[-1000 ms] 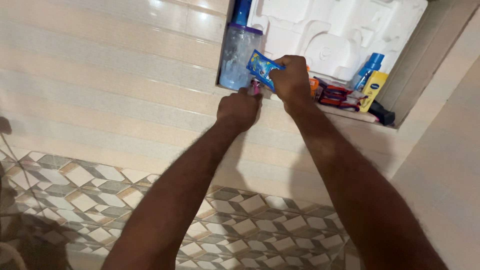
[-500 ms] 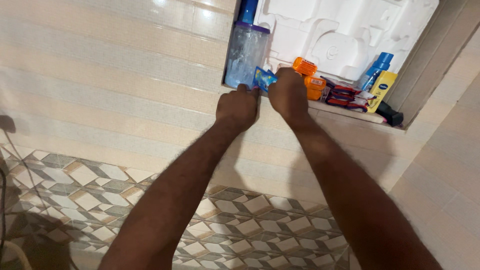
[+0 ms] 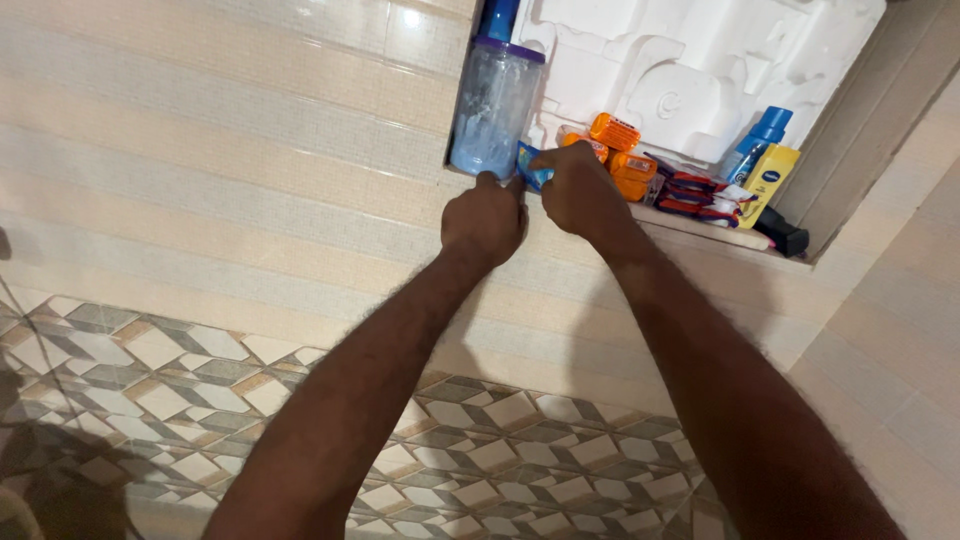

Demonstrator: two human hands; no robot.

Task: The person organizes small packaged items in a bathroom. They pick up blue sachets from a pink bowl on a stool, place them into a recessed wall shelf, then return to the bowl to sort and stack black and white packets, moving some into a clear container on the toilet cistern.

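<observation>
My right hand (image 3: 582, 192) pinches a small blue sachet (image 3: 527, 163) at the front edge of a wall niche ledge (image 3: 700, 226). My left hand (image 3: 485, 215) is a closed fist pressed against the ledge edge, just left of and below the sachet. Its thumb and fingertips nearly touch the sachet, and anything inside the fist is hidden. A clear plastic jar with a purple lid (image 3: 493, 105) stands right behind both hands.
The niche holds white moulded foam packing (image 3: 690, 60), orange packets (image 3: 620, 145), red and purple sachets (image 3: 690, 190), a blue bottle (image 3: 755, 140), a yellow tube (image 3: 768, 178) and a black object (image 3: 782, 234). Striped wall tiles (image 3: 250, 150) lie around it, with patterned tiles (image 3: 480, 440) below.
My right hand lowered the blue sachet from in front of the jar to the ledge edge, uncovering the orange packets. A small pink item once seen at my left fingertips is out of sight.
</observation>
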